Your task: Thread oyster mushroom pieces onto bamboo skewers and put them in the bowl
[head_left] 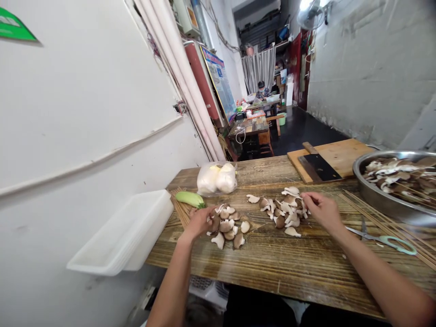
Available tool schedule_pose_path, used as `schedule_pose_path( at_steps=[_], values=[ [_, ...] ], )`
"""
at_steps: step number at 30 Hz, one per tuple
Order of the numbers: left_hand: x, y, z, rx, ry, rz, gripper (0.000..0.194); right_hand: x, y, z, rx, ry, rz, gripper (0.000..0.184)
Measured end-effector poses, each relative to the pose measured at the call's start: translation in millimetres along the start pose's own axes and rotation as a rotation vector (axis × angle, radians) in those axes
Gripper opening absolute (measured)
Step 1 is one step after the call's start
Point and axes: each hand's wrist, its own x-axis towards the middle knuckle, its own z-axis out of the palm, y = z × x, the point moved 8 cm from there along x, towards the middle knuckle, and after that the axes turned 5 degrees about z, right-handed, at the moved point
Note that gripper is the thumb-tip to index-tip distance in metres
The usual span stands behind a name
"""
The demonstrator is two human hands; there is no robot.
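Observation:
Two loose heaps of oyster mushrooms lie on the wooden table. My left hand [198, 222] is at the left edge of the nearer-left heap [229, 226], its fingers curled against a brown-capped mushroom [214, 223] and partly hidden. At the right edge of the other heap [288, 209], my right hand [323, 210] has thumb and forefinger drawn together on a pale mushroom, which the fingers partly cover. A green zucchini [189, 199] lies just beyond my left hand, on a bundle of thin wooden skewers [179, 210].
White stacked trays [122, 231] stand at the left. A plastic bag with white contents [217, 178] sits at the back. On the right are a cleaver [319, 166] on a cutting board [344, 154], a steel basin [364, 193] of mushrooms, scissors [391, 241] and long skewers [381, 222].

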Motion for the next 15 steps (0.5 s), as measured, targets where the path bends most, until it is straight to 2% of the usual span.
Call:
schedule_pose_path(
  at_steps=[3, 5, 8, 10, 12, 14, 15],
  values=[
    [1, -5, -5.5, -0.054, -0.006, -0.017, 0.056, -3, -3, 4, 0.04, -0.017, -0.018, 0.037],
    [0, -9, -16.3, -0.117, 0.01, -0.024, 0.051, -5, -5, 6, 0.057, -0.031, -0.024, 0.037],
    [-1, -5, -39.3, -0.31, 0.135, -0.035, 0.042, -9, -11, 11, 0.088, -0.068, -0.033, 0.036],
    [0, 12, -51.0, -0.535, 0.305, -0.045, 0.042, -15, -19, 17, 0.135, -0.123, -0.033, 0.034],
    [2, 38, -50.9, -0.825, 0.54, -0.077, 0.047, -24, -30, 25, 0.203, -0.203, -0.026, 0.03],
    [11, 74, -29.9, -1.064, 0.66, -0.117, 0.051, -34, -40, 35, 0.287, -0.281, 0.0, 0.028],
    [18, 96, -13.7, -1.162, 0.649, -0.125, 0.05, -39, -43, 40, 0.348, -0.309, 0.025, 0.03]
  ],
)
